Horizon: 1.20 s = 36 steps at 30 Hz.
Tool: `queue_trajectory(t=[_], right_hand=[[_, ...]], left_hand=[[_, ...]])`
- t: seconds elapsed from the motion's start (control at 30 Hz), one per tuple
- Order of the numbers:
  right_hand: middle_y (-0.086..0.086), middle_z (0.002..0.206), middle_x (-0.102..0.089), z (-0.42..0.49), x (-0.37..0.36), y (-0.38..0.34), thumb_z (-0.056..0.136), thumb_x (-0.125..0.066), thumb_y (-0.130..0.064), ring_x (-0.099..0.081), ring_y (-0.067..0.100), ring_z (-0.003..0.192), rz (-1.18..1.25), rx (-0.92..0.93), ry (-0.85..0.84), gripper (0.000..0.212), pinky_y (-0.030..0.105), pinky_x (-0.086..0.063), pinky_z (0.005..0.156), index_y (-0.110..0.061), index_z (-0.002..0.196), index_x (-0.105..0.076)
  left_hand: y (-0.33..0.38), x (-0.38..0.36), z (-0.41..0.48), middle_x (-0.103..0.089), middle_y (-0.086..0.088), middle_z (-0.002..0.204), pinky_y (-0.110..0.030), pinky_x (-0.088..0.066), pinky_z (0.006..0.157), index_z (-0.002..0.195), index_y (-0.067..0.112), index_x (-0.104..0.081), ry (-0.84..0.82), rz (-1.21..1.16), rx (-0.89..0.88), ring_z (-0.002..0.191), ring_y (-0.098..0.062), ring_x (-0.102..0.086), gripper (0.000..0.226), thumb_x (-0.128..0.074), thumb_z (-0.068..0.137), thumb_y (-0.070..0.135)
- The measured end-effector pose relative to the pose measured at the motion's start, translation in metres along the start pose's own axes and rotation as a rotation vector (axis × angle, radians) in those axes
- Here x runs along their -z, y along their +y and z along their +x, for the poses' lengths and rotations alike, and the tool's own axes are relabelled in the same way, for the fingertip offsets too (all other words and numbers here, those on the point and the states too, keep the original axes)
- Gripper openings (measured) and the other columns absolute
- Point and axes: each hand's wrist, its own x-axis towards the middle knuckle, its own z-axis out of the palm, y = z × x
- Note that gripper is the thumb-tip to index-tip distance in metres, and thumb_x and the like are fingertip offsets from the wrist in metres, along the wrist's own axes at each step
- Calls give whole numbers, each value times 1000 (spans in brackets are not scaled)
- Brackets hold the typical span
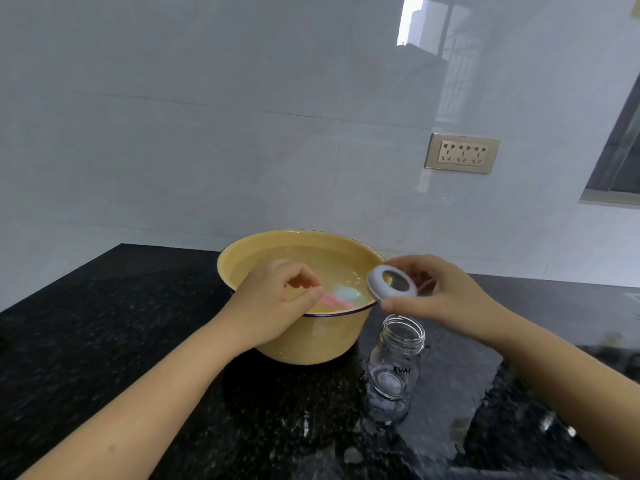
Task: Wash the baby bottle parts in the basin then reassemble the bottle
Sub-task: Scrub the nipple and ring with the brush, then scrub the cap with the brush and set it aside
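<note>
Head view: one bottle (394, 365) is standing upright, mouth up; left hand (273, 303) is pinching one brush (334, 302), right hand (446, 292) one ring (375, 283).

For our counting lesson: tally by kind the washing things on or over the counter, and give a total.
basin: 1
bottle: 1
ring: 1
brush: 1
Total: 4

Head camera, angled down, close over countertop (114, 317).
</note>
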Motion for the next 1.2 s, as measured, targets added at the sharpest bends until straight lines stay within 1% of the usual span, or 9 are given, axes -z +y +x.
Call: queue_trajectory(t=[0.13, 0.23, 0.37, 0.57, 0.67, 0.83, 0.9, 1.07, 1.2], right_hand=[[-12, 98, -65, -19, 3, 20, 49, -75, -64, -60, -1, 86, -47, -45, 42, 52, 16, -43, 73, -48, 97, -66], [-7, 101, -60, -26, 2, 35, 54, -81, -59, -58, -1, 89, -85, -82, -26, 50, 16, -42, 76, -49, 100, -64], [-7, 105, -57, -24, -3, 45, 68, -82, -38, -58, 2, 94, -103, -142, -67, 60, 14, -43, 78, -31, 123, -58], [-13, 104, -51, -22, -5, 41, 72, -79, -38, -53, 0, 97, -211, -137, -121, 62, 12, -40, 78, -31, 128, -54], [-13, 102, -53, -22, -5, 42, 63, -78, -53, -54, -1, 96, -214, -145, -129, 68, 13, -40, 78, -33, 125, -56], [-13, 101, -53, -19, -3, 37, 49, -61, -78, -51, -3, 95, -310, -109, -126, 77, 16, -38, 78, -41, 116, -54], [-16, 98, -53, -15, -4, 29, 54, -61, -75, -49, -3, 95, -307, -87, -49, 65, 19, -37, 79, -42, 110, -55], [-6, 82, -63, 6, -18, -2, 76, -71, -41, -56, 6, 78, -115, 26, 205, 19, 24, -43, 71, -26, 86, -66], [-6, 89, -62, 35, -38, -23, 79, -68, -34, -58, 11, 86, -187, 29, 28, 13, 27, -46, 78, -26, 88, -67]], left_hand=[[0, 1, -10, -63, 16, 95, -9, -38, 75, 85, 30, -67, 3, 14, -39, 97, 3, -52, 6, -61, 86, 30], [2, -1, -16, -62, 18, 93, -8, -41, 68, 78, 39, -62, -5, 20, -53, 96, 5, -51, 11, -61, 86, 31], [7, -4, -18, -62, 18, 92, -5, -39, 66, 74, 45, -58, -27, 11, -81, 94, 4, -51, 19, -62, 85, 30], [8, -6, -17, -63, 16, 94, -11, -40, 70, 77, 46, -57, -45, 44, -103, 97, 2, -53, 17, -61, 86, 32], [6, -6, -17, -63, 16, 94, -14, -44, 77, 78, 43, -59, -47, 40, -98, 97, 1, -54, 14, -61, 86, 32], [5, -5, -14, -64, 17, 94, -11, -40, 71, 76, 42, -60, -58, 33, -94, 94, 4, -53, 12, -60, 85, 34], [5, -5, -12, -65, 16, 94, -12, -41, 73, 80, 38, -64, -57, 18, -91, 94, 4, -52, 7, -58, 83, 37], [1, -1, -7, -65, 15, 88, -12, -43, 76, 89, 28, -69, -32, 25, -58, 89, 4, -54, 10, -60, 86, 30], [-3, 8, -2, -66, 11, 81, -8, -42, 70, 88, 28, -68, 38, 25, -4, 82, 3, -56, 6, -62, 87, 27]])
